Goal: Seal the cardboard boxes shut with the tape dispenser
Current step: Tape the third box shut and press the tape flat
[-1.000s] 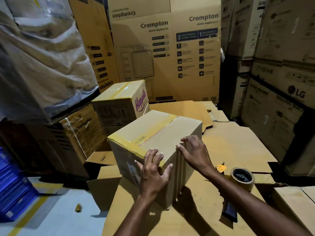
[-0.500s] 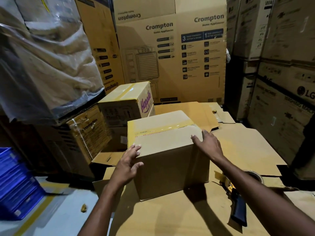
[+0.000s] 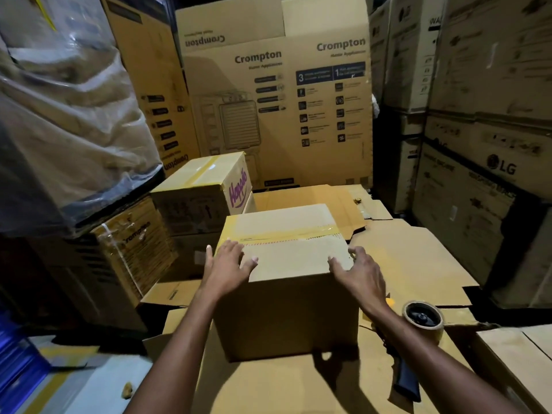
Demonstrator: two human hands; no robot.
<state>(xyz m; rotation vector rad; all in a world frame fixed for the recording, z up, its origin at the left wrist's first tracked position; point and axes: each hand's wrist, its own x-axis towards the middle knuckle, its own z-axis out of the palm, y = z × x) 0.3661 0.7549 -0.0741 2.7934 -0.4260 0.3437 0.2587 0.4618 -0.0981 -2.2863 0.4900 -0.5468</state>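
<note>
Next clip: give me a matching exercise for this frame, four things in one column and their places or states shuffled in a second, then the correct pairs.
Things:
1. plain brown cardboard box with yellow tape
2. brown tape roll on its dark-handled dispenser
3. taped box with purple lettering
4. large Crompton-printed carton

Places or states:
A. standing upright at the back
B. held at its top corners by the left hand and right hand
C. lying on flattened cardboard, by the right forearm
D. behind and left of the held box

Pairs: 1-B, 2-C, 3-D, 4-A
</note>
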